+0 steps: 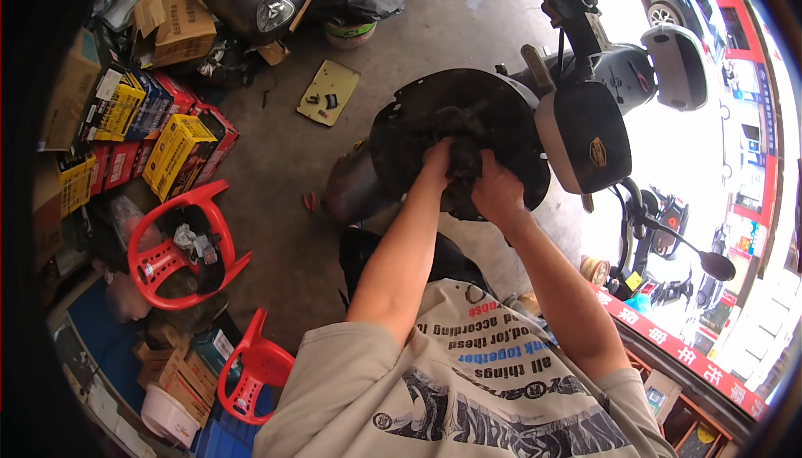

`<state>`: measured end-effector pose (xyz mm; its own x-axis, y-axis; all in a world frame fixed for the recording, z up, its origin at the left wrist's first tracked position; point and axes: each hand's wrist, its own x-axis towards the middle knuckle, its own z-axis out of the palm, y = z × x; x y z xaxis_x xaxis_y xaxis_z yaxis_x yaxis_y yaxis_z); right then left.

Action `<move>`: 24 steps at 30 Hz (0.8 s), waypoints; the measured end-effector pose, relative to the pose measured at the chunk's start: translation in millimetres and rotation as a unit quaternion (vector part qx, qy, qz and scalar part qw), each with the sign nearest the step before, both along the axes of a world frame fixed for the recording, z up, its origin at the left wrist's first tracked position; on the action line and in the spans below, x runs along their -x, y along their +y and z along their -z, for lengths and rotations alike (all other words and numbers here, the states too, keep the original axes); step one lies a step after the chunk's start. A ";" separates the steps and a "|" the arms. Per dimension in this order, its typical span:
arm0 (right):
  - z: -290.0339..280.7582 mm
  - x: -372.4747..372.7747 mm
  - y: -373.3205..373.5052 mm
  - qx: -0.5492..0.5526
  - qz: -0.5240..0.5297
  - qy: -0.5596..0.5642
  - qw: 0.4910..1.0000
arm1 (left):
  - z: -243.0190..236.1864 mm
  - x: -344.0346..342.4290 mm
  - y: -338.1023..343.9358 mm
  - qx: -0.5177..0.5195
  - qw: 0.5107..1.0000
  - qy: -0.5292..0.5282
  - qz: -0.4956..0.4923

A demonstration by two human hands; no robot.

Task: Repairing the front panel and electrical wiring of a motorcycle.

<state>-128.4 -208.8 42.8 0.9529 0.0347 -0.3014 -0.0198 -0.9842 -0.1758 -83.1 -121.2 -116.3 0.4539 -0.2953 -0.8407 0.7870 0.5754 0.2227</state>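
A large black plastic scooter panel [418, 107] is in front of me, its hollow side toward me. Inside it, near the middle, sits a dark rounded part [465, 160] whose kind I cannot make out. My left hand [437, 162] is closed against this part's left side. From the right, my right hand [498, 191] grips the same part with bent fingers. Shadow and the part itself hide most of the fingertips. Below and left of the panel shows a dark rounded scooter body part [355, 182].
Scooter handlebars with a handguard [585, 136] stand close on the right. A yellowish tray [328, 93] with small black parts and red-handled pliers [310, 202] lie on the floor. Red plastic chairs [180, 245] and stacked boxes [178, 153] line the left.
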 end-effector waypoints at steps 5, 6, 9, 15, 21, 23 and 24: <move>-2.9 -5.6 3.0 0.002 -0.001 0.016 1.000 | -35.6 14.5 27.4 -0.049 0.996 0.010 0.078; -4.0 -6.8 3.5 -0.001 -0.003 0.026 1.000 | -36.0 16.5 29.7 -0.075 0.994 -0.008 0.078; 0.9 -9.0 -3.1 0.025 -0.062 0.033 0.997 | -30.9 16.4 27.1 -0.142 0.984 -0.053 0.095; -1.5 -14.0 0.4 0.034 -0.070 0.070 0.994 | -9.8 5.1 19.6 -0.398 0.884 -0.179 0.166; -6.9 -15.2 -2.4 0.013 -0.061 0.079 0.995 | 2.3 -2.2 11.3 -0.453 0.853 -0.161 0.203; -5.1 -16.0 -5.4 0.000 -0.059 0.080 0.995 | 13.6 -3.4 11.1 -0.456 0.851 -0.167 0.200; -4.1 -16.1 -6.2 -0.014 -0.057 0.080 0.995 | 19.1 -5.0 11.3 -0.443 0.861 -0.169 0.181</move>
<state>-112.3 -215.0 46.9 0.8827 0.1502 -0.4453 0.0614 -0.9763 -0.2076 -78.1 -109.9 -135.4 0.7298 0.2213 -0.6468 0.6833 -0.2088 0.6996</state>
